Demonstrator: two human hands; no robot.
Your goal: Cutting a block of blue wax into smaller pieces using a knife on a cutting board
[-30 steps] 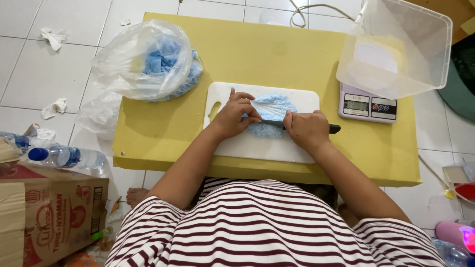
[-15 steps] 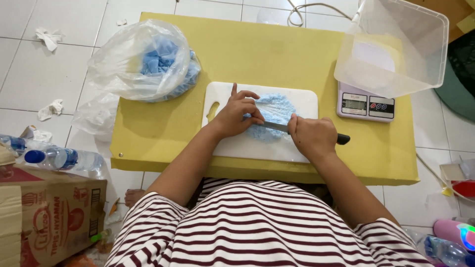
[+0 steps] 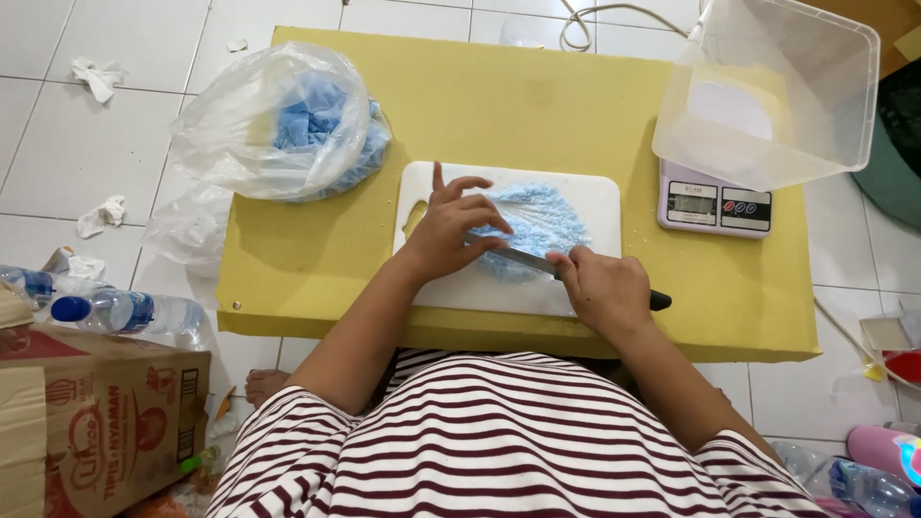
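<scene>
A pale blue crumbly slab [image 3: 547, 223] lies on a white cutting board [image 3: 595, 288] on the yellow table [image 3: 317, 269]. My left hand [image 3: 451, 225] presses flat on the slab's left part, fingers spread. My right hand [image 3: 600, 293] grips a knife [image 3: 526, 261] with a black handle. The blade lies across the slab's near edge, its tip under my left fingers.
A clear plastic bag of blue pieces [image 3: 288, 120] sits at the table's back left. A clear plastic tub [image 3: 777, 91] rests tilted on a small digital scale [image 3: 715, 203] at the right. A cardboard box [image 3: 91, 422] and plastic bottles [image 3: 115, 312] stand on the tiled floor left.
My right hand has drawn the knife back toward me and to the right along the slab. My left hand stays pressing on it.
</scene>
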